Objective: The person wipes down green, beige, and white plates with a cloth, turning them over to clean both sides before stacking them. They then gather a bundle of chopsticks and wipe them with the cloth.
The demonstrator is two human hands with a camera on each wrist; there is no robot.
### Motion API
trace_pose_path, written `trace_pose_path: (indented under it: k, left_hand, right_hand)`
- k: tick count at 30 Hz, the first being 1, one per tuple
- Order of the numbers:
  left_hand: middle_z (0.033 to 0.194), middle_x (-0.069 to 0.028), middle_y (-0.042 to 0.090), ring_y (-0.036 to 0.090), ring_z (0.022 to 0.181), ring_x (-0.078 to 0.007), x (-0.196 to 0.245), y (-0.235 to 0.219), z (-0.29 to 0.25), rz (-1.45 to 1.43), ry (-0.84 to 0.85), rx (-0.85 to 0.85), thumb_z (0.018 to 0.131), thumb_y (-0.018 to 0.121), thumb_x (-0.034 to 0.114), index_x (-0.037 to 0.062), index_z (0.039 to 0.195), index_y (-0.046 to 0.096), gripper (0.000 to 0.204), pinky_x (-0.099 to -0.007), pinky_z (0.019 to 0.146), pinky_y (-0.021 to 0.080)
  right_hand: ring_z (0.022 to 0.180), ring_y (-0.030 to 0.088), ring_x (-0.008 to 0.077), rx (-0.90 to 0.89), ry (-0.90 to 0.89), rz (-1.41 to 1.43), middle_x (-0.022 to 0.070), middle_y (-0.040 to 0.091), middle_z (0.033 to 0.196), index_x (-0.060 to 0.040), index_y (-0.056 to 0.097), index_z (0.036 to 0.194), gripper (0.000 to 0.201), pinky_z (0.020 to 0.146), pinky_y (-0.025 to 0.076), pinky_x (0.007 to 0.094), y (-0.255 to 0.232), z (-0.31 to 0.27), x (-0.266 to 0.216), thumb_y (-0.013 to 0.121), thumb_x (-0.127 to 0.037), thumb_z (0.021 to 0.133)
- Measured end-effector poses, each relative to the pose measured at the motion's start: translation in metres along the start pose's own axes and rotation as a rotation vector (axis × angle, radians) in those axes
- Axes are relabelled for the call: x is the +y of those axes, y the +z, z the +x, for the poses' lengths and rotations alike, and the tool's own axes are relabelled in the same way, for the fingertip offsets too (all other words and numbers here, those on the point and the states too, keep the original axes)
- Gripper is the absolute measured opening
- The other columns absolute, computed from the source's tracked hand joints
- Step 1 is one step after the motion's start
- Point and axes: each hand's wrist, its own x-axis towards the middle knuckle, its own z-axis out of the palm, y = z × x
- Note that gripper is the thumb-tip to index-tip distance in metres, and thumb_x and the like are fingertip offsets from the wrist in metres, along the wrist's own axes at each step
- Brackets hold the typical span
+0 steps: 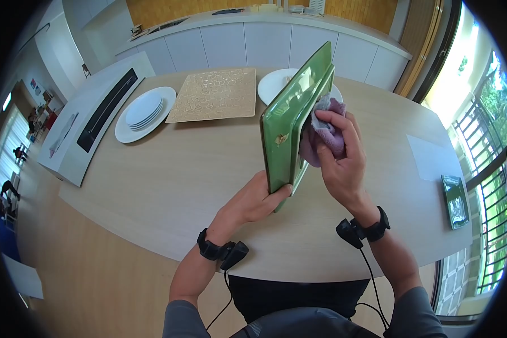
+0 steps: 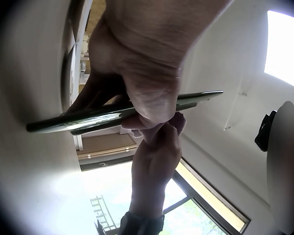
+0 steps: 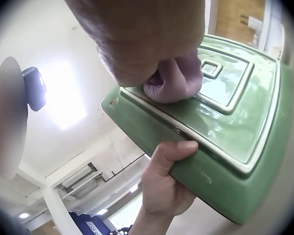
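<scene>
Ok, main thing is the green plate (image 3: pixel 220 132), held up in the air above the table (image 1: pixel 208 163), on edge and tilted, approx mid-frame in head view. Looks glossy, mid-green glaze, squarish w/ rounded corners and slightly bowed sides. Face seen in R wrist view has raised ridges: small sq. at ctr, bigger sq. around it, then an outer one inboard of a wide sloping rim. Ridge tops read paler than the rest, prob. thinner glaze. Brownish patch (image 3: pixel 114 102) on the rim nr one corner, rough-looking vs the smooth glaze; a few small dark marks along the outer ridge too. Strong window/lamp reflections, so finer surface detail is hard to tell. L hand (image 1: pixel 252 200) grips the plate at its lower edge, thumb on the ridged side. R hand (image 1: pixel 346 163) holds a bunched purple-grey cloth (image 1: pixel 329 139) against that same ridged face. Nearby on table: small green dish (image 1: pixel 455 201) at far R, embossed tan tray (image 1: pixel 214 96) toward the back, stack of small white plates (image 1: pixel 143 110) on a larger white plate (image 1: pixel 130 135) to its L.
</scene>
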Motion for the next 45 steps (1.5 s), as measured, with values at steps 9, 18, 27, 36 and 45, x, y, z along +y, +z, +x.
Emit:
trace_pose_path:
  k: [9,18,27,36,45]
  left_hand:
    - [0.078,-0.0133,0.056,0.052,0.074,-0.0249,-0.005,0.0,0.0,0.001,-0.007,-0.012,0.094,0.054,0.02,-0.0031,0.094,0.054,0.023,-0.0401,0.074,0.046]
    - [0.079,-0.0131,0.057,0.053,0.074,-0.0254,-0.004,0.0,0.0,-0.005,-0.004,-0.007,0.095,0.055,0.019,-0.0033,0.094,0.054,0.022,-0.0399,0.075,0.046]
    - [0.076,-0.0114,0.054,0.05,0.071,-0.0233,-0.004,-0.001,0.001,-0.007,-0.02,-0.015,0.094,0.055,0.019,-0.0021,0.093,0.052,0.021,-0.0387,0.072,0.045]
    - [0.091,-0.0118,0.059,0.054,0.085,-0.0232,-0.003,-0.006,0.001,0.022,-0.082,-0.069,0.095,0.056,0.019,-0.0022,0.107,0.055,0.025,-0.0382,0.082,0.046]
    - [0.108,-0.0121,0.064,0.059,0.1,-0.0227,-0.005,-0.007,0.0,0.042,-0.13,-0.095,0.097,0.057,0.02,-0.0005,0.122,0.058,0.032,-0.0373,0.091,0.048]
  right_hand:
    - [0.117,0.056,0.0293,0.037,0.155,-0.008,0.0135,0.056,0.124,-0.0035,0.056,0.124,0.033,0.101,0.043,0.0368,0.0,0.024,0.046,0.055,0.003,0.091]
    - [0.108,0.06,0.0244,0.032,0.425,0.039,0.0154,0.061,0.116,-0.0031,0.055,0.125,0.029,0.093,0.048,0.0355,0.0,0.003,0.088,0.054,-0.003,0.096]
    - [0.094,0.065,0.0216,-0.032,0.569,-0.006,0.015,0.066,0.105,-0.0022,0.055,0.124,0.03,0.079,0.053,0.0347,0.001,-0.024,0.094,0.055,-0.005,0.094]
    - [0.093,0.064,0.0217,-0.04,0.647,0.065,0.0154,0.066,0.102,0.0026,0.056,0.118,0.028,0.082,0.052,0.035,0.001,-0.03,0.082,0.058,-0.007,0.091]
    - [0.092,0.062,0.0207,-0.146,0.733,0.118,0.0135,0.065,0.099,0.0031,0.057,0.113,0.028,0.083,0.051,0.0344,0.0,-0.03,0.047,0.06,-0.008,0.087]
